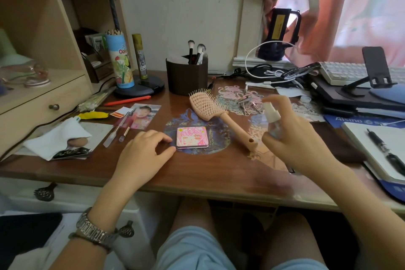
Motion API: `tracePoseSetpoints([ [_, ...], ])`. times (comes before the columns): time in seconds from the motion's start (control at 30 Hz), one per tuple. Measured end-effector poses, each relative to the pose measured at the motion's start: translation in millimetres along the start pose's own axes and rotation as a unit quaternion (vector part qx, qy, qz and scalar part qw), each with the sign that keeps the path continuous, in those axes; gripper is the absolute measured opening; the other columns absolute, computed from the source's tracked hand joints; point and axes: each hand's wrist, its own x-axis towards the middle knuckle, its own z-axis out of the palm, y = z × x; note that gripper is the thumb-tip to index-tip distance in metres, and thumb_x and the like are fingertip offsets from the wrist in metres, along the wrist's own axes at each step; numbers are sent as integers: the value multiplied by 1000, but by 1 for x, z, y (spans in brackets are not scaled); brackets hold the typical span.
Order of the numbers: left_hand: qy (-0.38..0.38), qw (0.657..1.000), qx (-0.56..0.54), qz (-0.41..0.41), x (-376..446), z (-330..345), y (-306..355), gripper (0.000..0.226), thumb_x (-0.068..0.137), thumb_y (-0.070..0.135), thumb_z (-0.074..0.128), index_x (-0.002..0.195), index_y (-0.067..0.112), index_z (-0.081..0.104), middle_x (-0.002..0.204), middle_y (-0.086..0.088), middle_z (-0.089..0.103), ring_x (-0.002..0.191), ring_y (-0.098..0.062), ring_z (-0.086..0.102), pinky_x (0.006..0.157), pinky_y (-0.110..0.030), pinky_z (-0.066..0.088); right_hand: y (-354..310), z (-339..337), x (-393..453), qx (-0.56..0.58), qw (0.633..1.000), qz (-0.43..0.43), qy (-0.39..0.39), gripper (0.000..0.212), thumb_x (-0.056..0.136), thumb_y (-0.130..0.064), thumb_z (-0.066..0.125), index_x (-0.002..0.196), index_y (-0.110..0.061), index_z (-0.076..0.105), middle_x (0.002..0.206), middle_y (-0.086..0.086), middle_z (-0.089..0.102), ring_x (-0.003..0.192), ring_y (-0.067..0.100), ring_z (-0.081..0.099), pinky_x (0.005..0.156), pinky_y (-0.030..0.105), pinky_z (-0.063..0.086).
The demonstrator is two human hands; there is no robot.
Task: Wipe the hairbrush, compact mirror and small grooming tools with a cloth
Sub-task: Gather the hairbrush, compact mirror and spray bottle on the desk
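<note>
Small grooming tools [248, 101], perhaps tweezers, indistinct

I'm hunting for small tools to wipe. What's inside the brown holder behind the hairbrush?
Makeup brushes stand upright in the brown holder, bristles up, along with a few slim pen-like sticks. Its wall hides their lower ends and anything lying at the bottom.

A brown wooden desk [197, 173] stands against a cream wall [186, 6], beige shelves [43, 17] left, pink curtain [350, 6] right.
</note>
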Motion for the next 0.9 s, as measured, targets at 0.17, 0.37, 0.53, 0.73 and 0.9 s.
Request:
tracePoseSetpoints([
  [0.17,-13,999,-28,-8,9,-3,2,22,87,41,59,106,29,65,110,8,62,101,-9,54,82,-31,49,13,-13,11,21,999,10,30,53,84,-11,62,126,-23,31,70,3,54,56,20,53,54,43,47],
  [0.37,-2,1000,-2,19,35,-11,22,23,87,43,59,104,30,66,112,7,63,99,-11,54,77,-32,47,40,-21,33,57,996,33,65,55,83,-8,54,130,-19,27,83,16,56,67,31,54,65,44,47],
  [0.53,-1,996,-4,84,64,-19,55,21,87,43,57,101,30,66,103,9,60,94,-11,54,76,-34,49,64,-19,52,95,993,43,49,57,87,-3,46,132,-27,20,77,17,53,66,35,54,65,48,47],
  [0.73,-33,988,-13,148,103,-15,96,20,85,47,57,96,33,66,97,15,58,91,-6,53,76,-34,48,99,-18,85,97,993,61,20,60,89,-3,50,131,-33,18,90,25,60,74,35,59,76,51,48],
  [0.9,-70,981,5,182,132,8,119,21,86,49,55,97,36,65,103,16,60,99,-6,55,79,-31,46,127,-14,112,111,991,72,25,60,87,-6,58,129,-30,22,91,19,62,80,34,62,80,54,49],
])
